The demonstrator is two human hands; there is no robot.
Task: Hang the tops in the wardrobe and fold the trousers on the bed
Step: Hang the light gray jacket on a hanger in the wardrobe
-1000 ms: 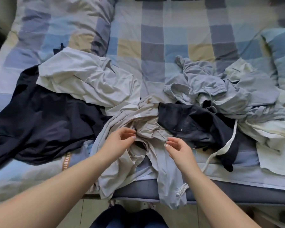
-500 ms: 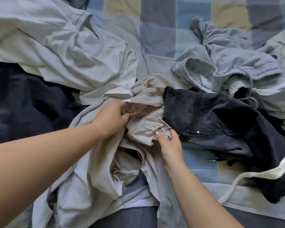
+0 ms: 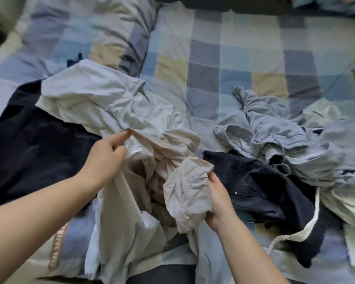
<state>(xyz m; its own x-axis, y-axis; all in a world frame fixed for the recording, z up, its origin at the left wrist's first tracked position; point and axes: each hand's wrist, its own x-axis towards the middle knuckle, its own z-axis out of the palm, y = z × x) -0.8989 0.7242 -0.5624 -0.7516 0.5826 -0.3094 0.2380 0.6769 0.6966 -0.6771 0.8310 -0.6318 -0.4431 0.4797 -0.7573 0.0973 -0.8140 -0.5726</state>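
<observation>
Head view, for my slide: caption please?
Both hands, left hand and right hand, grip beige garment on checked bed.

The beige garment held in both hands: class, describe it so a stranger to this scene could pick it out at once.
On the checked bed, clothes lie heaped along the near edge. In the middle of that heap is the beige garment, pinched by the left hand and gripped by the right hand. It is the sandy-coloured one, between a white top and dark trousers.
</observation>
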